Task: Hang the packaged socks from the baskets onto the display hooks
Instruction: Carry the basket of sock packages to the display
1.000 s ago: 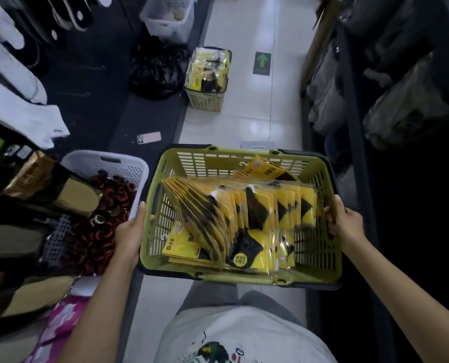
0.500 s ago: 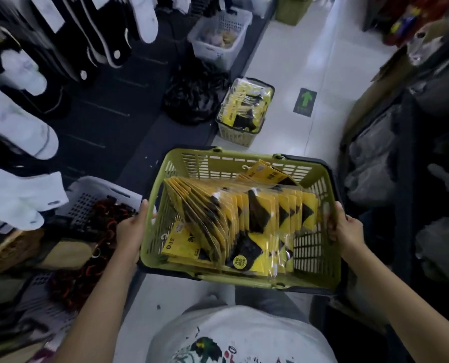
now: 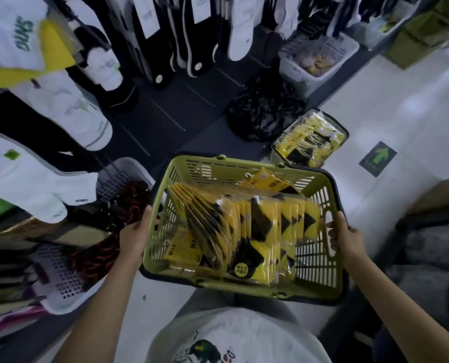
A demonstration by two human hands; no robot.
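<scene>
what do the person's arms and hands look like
Both forearms are bare: no sleeves, gloves, watch or bracelets show. The left hand and right hand carry no visible rings. The person wears a white T-shirt with a green and black print.

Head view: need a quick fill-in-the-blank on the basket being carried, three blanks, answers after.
The left hand and right hand each grip one end of a ____ basket.
The packaged socks inside it are in black and ____ packs.
A second basket of similar packs stands on the ____.
Missing words: green; yellow; floor.
</scene>
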